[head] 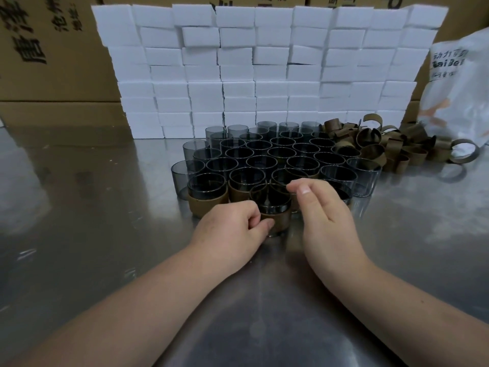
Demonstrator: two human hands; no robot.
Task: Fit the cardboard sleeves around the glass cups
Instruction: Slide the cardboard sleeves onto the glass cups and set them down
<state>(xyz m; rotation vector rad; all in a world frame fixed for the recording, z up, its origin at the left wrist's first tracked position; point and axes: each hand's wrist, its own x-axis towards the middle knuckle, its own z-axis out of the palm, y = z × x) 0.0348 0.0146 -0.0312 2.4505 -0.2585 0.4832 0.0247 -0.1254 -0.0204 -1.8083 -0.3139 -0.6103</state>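
A dark glass cup (272,201) with a brown cardboard sleeve (277,221) around its lower part stands nearest me on the steel table. My left hand (230,229) pinches the sleeve at the cup's left side. My right hand (322,210) is at the cup's right side, thumb and curled fingers at the rim. Behind it stand several smoky glass cups (275,160) in tight rows; the front ones (207,192) wear sleeves. A heap of loose cardboard sleeves (383,144) lies at the right rear.
A wall of stacked white boxes (264,70) runs behind the cups. Brown cartons (53,62) stand at the back left. A white plastic bag (457,88) sits at the far right. The steel table (92,194) shows bare metal left and in front.
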